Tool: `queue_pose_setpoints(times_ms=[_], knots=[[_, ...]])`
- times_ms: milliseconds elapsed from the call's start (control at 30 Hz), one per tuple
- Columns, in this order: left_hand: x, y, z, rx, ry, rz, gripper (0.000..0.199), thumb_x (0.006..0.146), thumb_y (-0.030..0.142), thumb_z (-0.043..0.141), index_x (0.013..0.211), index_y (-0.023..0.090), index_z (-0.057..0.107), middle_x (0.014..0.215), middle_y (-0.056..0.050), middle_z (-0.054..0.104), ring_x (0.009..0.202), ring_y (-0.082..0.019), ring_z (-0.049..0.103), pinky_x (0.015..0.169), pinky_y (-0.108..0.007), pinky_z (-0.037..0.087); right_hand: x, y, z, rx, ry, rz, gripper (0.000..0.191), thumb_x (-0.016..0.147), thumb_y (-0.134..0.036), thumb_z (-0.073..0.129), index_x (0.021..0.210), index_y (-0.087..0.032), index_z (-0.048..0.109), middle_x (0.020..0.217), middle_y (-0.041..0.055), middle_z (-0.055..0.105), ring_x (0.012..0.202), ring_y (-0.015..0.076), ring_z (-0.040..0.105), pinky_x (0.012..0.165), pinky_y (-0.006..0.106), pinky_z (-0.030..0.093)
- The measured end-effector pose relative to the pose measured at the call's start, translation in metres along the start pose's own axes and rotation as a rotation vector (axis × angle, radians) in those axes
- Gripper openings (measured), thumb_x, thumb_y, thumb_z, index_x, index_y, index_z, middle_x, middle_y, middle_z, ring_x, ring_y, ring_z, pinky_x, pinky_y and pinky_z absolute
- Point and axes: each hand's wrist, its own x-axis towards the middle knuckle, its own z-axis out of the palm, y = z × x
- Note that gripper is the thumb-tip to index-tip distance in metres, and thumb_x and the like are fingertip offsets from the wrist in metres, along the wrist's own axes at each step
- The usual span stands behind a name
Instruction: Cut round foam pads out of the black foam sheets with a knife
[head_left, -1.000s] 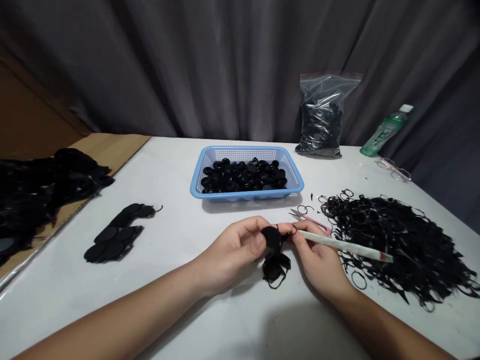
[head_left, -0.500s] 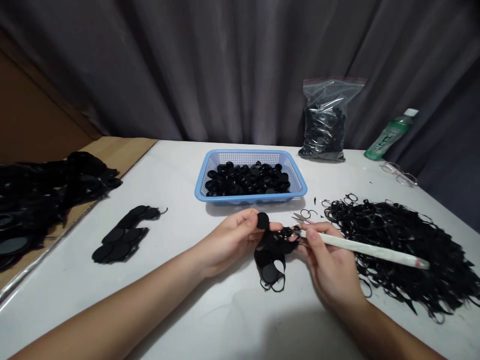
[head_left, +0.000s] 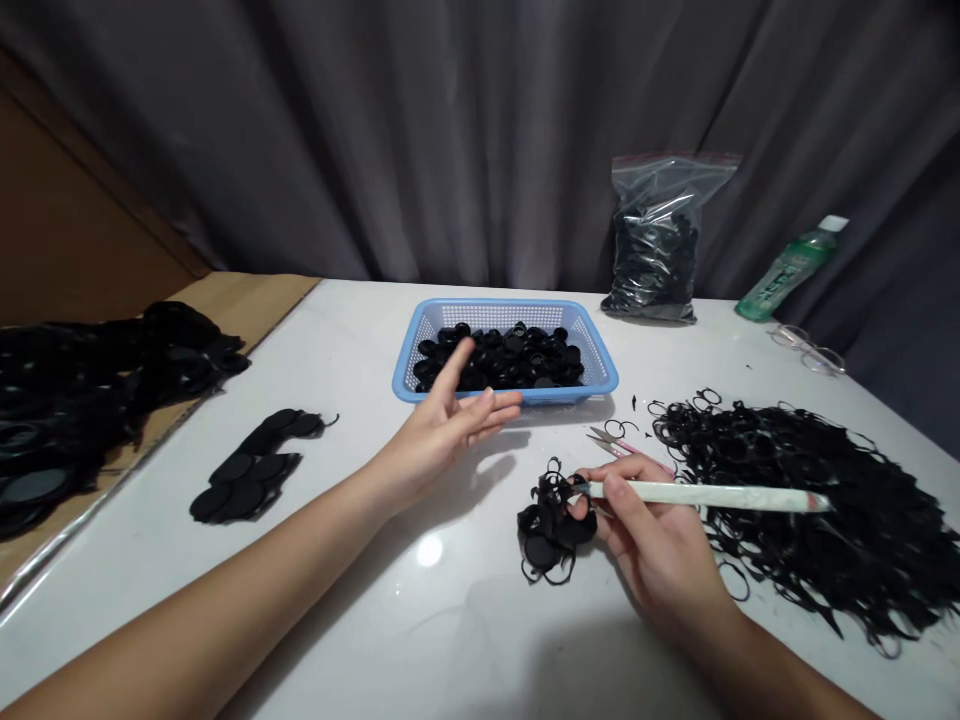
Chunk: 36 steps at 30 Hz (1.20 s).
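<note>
My left hand (head_left: 442, 425) is open at the near rim of a blue basket (head_left: 504, 397), fingers spread, no object visible in it. The basket holds many black round caps (head_left: 487, 358). In my right hand (head_left: 656, 520) is a slim pen-like tool with a white-wrapped handle (head_left: 712, 494); its tip is too small to make out. The same fingers pinch a black rubber piece with round discs and thin rings (head_left: 546, 545), which hangs just left of the hand. Small scissors (head_left: 616, 444) with pink handles lie behind my right hand, partly hidden.
A heap of black ring-shaped scraps (head_left: 810, 510) covers the right side of the white table (head_left: 450, 640). Joined black discs (head_left: 247, 470) lie at left, beside a dark pile (head_left: 90, 390) on cardboard. A zip bag (head_left: 656, 250), a green bottle (head_left: 791, 270) and glasses (head_left: 808, 350) stand behind.
My left hand has moved up and left to the basket and opened; the black disc it pinched no longer shows in it. My right hand keeps the tool and rubber piece, its handle more level.
</note>
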Motion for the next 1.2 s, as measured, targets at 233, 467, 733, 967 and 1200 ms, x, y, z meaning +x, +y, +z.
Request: queue_pose_setpoints(times_ms=[233, 467, 733, 967, 1200], knots=[[-0.013, -0.017, 0.013, 0.332, -0.478, -0.039, 0.038, 0.080, 0.050, 0.064, 0.095, 0.014, 0.064, 0.085, -0.005, 0.065, 0.078, -0.016, 0.058, 0.073, -0.029, 0.043, 0.004, -0.012, 0.004, 0.161, -0.013, 0.026, 0.019, 0.074, -0.034, 0.077, 0.078, -0.020, 0.065, 0.080, 0.0000, 0.068, 0.065, 0.0081, 0.063, 0.063, 0.020, 0.052], [-0.017, -0.027, 0.022, 0.276, -0.297, -0.086, 0.036, 0.080, 0.049, 0.063, 0.073, 0.013, 0.058, 0.063, 0.002, 0.056, 0.059, -0.011, 0.048, 0.058, -0.023, 0.035, 0.007, -0.010, 0.001, 0.180, 0.011, -0.002, 0.017, 0.081, -0.037, 0.070, 0.080, -0.022, 0.063, 0.082, 0.0016, 0.068, 0.078, 0.0133, 0.063, 0.071, 0.029, 0.053], [-0.017, -0.027, 0.025, 0.173, -0.152, -0.087, 0.030, 0.080, 0.039, 0.067, 0.091, 0.019, 0.049, 0.062, 0.004, 0.063, 0.057, -0.012, 0.056, 0.059, -0.023, 0.040, 0.006, -0.004, 0.001, 0.014, 0.007, 0.065, 0.025, 0.073, -0.041, 0.076, 0.076, -0.020, 0.063, 0.080, 0.0005, 0.065, 0.078, 0.0150, 0.062, 0.071, 0.030, 0.051], [-0.019, -0.029, 0.025, 0.178, -0.124, -0.039, 0.035, 0.078, 0.036, 0.070, 0.091, 0.022, 0.040, 0.060, 0.007, 0.061, 0.055, -0.009, 0.054, 0.055, -0.020, 0.037, 0.007, 0.004, -0.008, -0.204, -0.005, 0.027, 0.028, 0.079, -0.049, 0.069, 0.083, -0.022, 0.064, 0.067, -0.0033, 0.056, 0.056, 0.0086, 0.050, 0.053, 0.022, 0.041], [-0.018, -0.028, 0.024, 0.206, -0.128, -0.034, 0.036, 0.077, 0.034, 0.071, 0.090, 0.022, 0.040, 0.060, 0.008, 0.061, 0.056, -0.009, 0.053, 0.055, -0.021, 0.036, 0.007, 0.005, -0.007, -0.193, 0.010, 0.008, 0.028, 0.079, -0.049, 0.068, 0.082, -0.022, 0.063, 0.066, -0.0039, 0.054, 0.055, 0.0085, 0.049, 0.052, 0.021, 0.039]])
